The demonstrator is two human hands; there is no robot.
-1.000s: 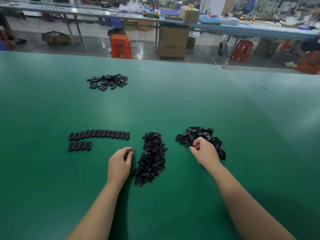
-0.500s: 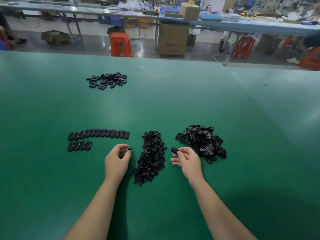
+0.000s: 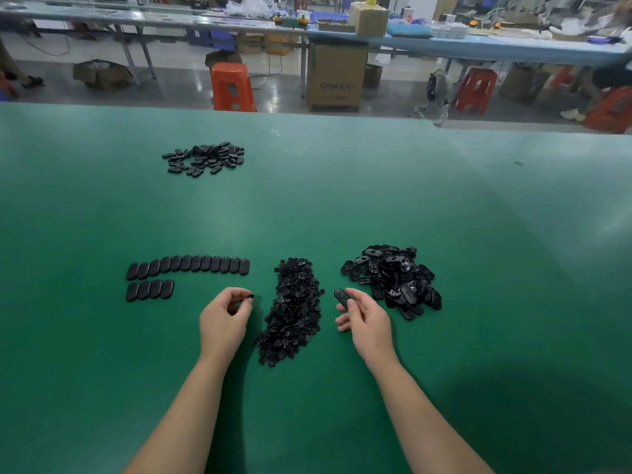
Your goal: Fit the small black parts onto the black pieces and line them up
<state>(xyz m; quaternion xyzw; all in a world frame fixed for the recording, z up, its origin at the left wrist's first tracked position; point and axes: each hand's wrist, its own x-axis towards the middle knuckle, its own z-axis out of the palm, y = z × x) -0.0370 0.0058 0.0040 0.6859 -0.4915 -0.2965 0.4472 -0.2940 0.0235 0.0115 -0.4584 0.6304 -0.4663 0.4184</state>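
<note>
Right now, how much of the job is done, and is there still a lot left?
Done: two tidy rows of black pieces, a long row and a short row just begun. In hand: the left hand pinches one small black part, and the right hand holds one oval piece, not yet joined. Left: lots, going by the heap of small parts and the pile of oval pieces.

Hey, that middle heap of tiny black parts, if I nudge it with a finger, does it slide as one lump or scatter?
Probably scatters: the heap of small parts is loose separate bits, with strays already along its edge. Each looks very light, since the left hand pinches one between fingertips. They seem flat, so likelier to slide on the green table than roll.
</note>
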